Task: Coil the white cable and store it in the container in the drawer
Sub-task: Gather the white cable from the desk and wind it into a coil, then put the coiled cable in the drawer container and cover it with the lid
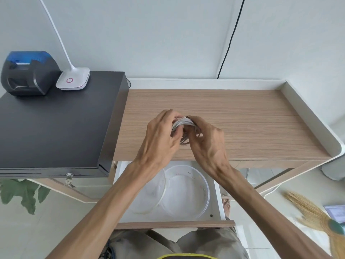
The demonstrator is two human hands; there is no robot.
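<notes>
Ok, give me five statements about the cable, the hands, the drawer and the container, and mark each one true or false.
1. Both hands hold the white cable above the wooden desk. True; left hand, right hand.
2. The drawer is shut. False: it is pulled open below the desk.
3. The cable already lies in the container. False: the clear round container holds no cable.
4. The cable is gathered into loops. True.
5. The lamp stands on the wooden desk. False: its base sits on the black box, beside a printer.
</notes>
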